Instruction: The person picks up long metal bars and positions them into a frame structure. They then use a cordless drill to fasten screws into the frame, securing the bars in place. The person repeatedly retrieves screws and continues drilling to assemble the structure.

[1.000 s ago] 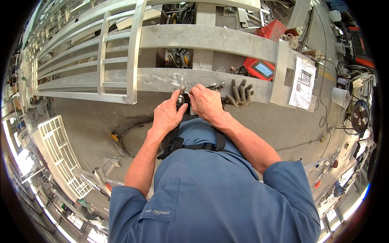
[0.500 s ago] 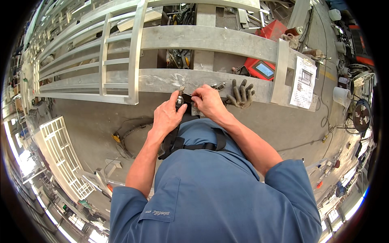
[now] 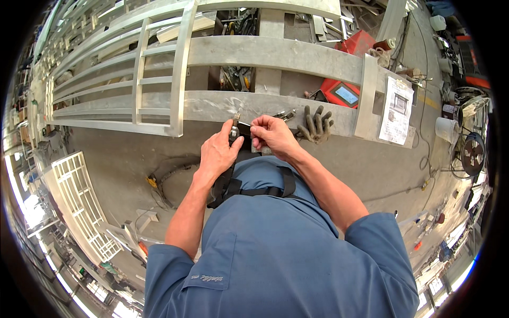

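Observation:
My left hand (image 3: 218, 150) is closed around a small metal tool head (image 3: 234, 132) with a brass-coloured tip, index finger and thumb on either side of it. To its right, my right hand (image 3: 274, 139) makes a pinch with curled fingers; what it holds, if anything, is too small to name. A dark flat piece (image 3: 244, 128) shows between the two hands. Both hands are at the near edge of a flat metal beam (image 3: 212, 104). Right of my right hand lie metal locking pliers (image 3: 287, 115) and a dirty grey work glove (image 3: 315, 126) on that beam.
A welded metal frame with rungs (image 3: 179, 79) rests on the beams at left. Behind the near beam stands a red machine with a screen (image 3: 344, 95). A printed sheet (image 3: 395, 110) lies at the right end. Cables (image 3: 424, 143) run over the floor; a white bucket (image 3: 447, 127) stands at right.
My right hand has shifted slightly, and its lower fingers have loosened a little. My left hand stays nearly where it was on the metal tool head.

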Demonstrator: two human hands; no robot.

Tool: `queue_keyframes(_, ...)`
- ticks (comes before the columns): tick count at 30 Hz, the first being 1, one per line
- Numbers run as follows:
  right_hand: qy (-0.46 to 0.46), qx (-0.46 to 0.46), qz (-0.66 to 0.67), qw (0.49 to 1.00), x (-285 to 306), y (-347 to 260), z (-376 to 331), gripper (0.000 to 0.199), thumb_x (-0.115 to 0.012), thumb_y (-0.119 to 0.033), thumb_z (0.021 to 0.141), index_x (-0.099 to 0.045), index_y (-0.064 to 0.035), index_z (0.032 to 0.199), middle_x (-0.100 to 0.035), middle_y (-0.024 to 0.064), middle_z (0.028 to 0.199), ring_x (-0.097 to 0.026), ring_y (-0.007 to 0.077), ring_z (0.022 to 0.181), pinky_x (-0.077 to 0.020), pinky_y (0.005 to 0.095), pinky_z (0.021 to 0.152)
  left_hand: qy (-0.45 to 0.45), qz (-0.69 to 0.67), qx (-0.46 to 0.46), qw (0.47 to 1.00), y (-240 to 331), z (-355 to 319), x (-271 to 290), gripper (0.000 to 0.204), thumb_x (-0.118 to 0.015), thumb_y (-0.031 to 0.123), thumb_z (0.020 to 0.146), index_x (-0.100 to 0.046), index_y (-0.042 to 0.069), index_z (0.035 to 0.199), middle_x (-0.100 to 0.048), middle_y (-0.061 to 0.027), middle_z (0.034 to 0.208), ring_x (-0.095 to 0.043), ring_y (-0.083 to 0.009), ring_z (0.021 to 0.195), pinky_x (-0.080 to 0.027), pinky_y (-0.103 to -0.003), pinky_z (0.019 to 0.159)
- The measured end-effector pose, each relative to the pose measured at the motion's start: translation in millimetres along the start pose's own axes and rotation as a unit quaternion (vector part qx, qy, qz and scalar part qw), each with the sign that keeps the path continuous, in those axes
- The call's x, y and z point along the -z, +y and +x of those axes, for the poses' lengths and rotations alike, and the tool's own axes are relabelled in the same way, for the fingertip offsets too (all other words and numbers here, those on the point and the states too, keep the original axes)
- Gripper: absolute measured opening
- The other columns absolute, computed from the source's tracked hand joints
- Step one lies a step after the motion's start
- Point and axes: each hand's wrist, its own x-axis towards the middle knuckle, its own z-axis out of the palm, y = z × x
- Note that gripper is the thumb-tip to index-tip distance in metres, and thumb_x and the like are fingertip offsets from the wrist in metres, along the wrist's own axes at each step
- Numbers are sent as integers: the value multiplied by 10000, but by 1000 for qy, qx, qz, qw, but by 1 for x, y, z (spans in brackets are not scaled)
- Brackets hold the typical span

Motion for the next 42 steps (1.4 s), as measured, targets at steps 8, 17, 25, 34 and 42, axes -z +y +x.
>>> queue_keyframes(8, 16, 93, -162, 982, -5, 7, 6, 215, -513, -143, 1032, -619, 44, 1045, -720, 110, 821, -710, 160, 738, -561, 304, 666, 42, -4, -25, 999, 0, -5, 13, 570, -629, 407, 924, -507, 69, 1366, -701, -251, 981, -667, -449, 943, -527, -539, 841)
queue_keyframes(17, -7, -44, 100, 994, 8, -6, 31, 88, -461, -93, 1026, -513, -73, 1094, -603, 79, 740, -571, 197, 502, -510, 325, 465, 63, -12, -25, 998, -3, 0, 5, 551, -585, 426, 938, -497, 120, 1387, -713, -232, 973, -685, -435, 923, -545, -542, 783)
queue_keyframes(25, -36, 137, -162, 977, -17, -27, 24, 75, -618, -41, 943, -564, 8, 930, -637, 78, 733, -627, 157, 528, -527, 275, 484, 93, -49, 8, 994, 4, -12, 13, 597, -602, 388, 915, -474, 151, 1448, -686, -244, 881, -672, -456, 843, -529, -554, 710)
queue_keyframes(34, -9, 369, -452, 812, -18, -13, 32, 131, -767, -23, 788, -643, 16, 774, -559, 87, 822, -585, 200, 684, -480, 342, 612, 108, -72, 55, 990, -1, -33, -9, 619, -592, 393, 922, -442, 181, 1484, -697, -236, 964, -680, -432, 888, -533, -529, 745)
queue_keyframes(42, 59, 460, -678, 571, -25, -28, 24, 185, -849, -191, 662, -729, -95, 765, -637, 83, 789, -633, 310, 774, -450, 433, 799, 86, -58, 48, 993, 3, -31, -3, 605, -583, 448, 944, -449, 168, 1463, -711, -246, 999, -681, -445, 937, -532, -545, 792)
